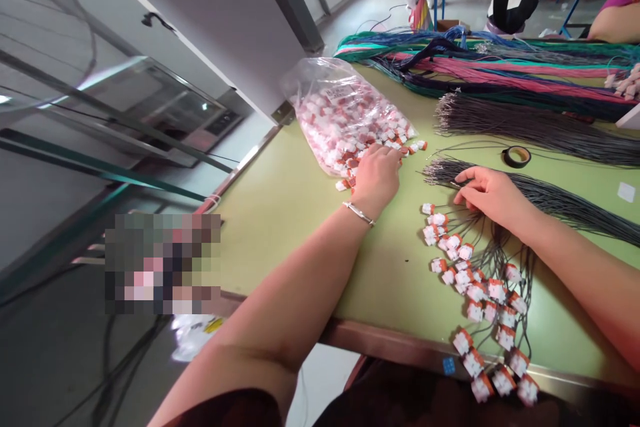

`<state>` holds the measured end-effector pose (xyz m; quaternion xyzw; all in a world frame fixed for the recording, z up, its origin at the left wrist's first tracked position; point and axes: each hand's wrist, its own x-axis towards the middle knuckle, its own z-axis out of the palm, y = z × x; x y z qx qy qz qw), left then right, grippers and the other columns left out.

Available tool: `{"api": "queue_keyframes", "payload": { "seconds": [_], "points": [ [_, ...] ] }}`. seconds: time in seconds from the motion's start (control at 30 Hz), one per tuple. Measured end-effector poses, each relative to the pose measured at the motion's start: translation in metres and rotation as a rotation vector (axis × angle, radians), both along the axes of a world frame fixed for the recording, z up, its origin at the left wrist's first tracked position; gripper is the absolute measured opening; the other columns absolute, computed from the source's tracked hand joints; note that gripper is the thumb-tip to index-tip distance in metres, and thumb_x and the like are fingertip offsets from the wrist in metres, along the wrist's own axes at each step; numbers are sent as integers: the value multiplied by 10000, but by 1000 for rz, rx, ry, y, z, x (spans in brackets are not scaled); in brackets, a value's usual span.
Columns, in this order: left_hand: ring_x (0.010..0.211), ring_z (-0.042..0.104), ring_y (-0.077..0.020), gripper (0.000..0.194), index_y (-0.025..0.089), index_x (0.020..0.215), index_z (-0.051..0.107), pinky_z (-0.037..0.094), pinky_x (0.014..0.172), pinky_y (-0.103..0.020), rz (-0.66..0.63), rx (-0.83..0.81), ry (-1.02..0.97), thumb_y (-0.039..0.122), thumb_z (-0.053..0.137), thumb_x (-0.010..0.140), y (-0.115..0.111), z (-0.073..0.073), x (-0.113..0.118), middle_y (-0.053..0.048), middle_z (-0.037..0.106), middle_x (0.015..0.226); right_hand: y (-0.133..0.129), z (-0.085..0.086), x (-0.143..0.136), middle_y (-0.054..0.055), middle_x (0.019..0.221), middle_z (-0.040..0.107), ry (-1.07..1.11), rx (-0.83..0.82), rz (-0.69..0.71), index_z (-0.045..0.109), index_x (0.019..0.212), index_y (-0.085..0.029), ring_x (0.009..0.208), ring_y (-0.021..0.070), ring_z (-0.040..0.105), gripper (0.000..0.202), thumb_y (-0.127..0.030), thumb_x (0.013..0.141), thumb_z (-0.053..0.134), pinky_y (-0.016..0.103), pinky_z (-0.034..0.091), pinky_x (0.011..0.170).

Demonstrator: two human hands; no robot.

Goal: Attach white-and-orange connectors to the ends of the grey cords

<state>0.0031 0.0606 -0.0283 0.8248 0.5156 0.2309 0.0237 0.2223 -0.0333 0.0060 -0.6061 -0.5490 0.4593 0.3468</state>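
My left hand (pixel 379 175) reaches to the mouth of a clear plastic bag (pixel 320 73) filled with small white and orange plug connectors (pixel 357 137). Its fingers bend down together among the loose connectors, and the fingertips are hidden. My right hand (pixel 487 195) is closed in a pinch around a thin dark wire near its bare end, beside a bundle of dark wires (pixel 555 197) with metal tips. Below that hand, several wires with white and orange connectors on their ends (pixel 475 291) fan out and hang over the table's front edge.
A roll of black tape (pixel 516 157) lies between two dark wire bundles, the farther one (pixel 525 127) larger. Blue, green and pink wires (pixel 475 67) run along the table's back. A metal-edged panel (pixel 215 20) stands to the left. People are beyond the table.
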Motion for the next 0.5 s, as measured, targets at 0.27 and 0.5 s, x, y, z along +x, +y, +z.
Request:
{"api": "queue_keyframes", "payload": {
  "seconds": [0.27,0.5],
  "points": [
    [723,625,-154,232,146,972,708,520,746,-341,-162,-606,-901,256,684,769,-45,14,19,-65,702,836,-4,-5,-4,10,595,648,-94,103,-55,611,705,-172,483,110,536,61,-226,706,582,244,441,494],
    [715,629,-122,307,144,849,756,505,752,-290,-212,-1039,-1292,287,854,596,-57,6,32,-39,718,774,-8,-10,-9,-30,540,545,-195,299,-47,562,659,-186,472,96,472,39,-198,689,540,232,381,480]
  ]
}}
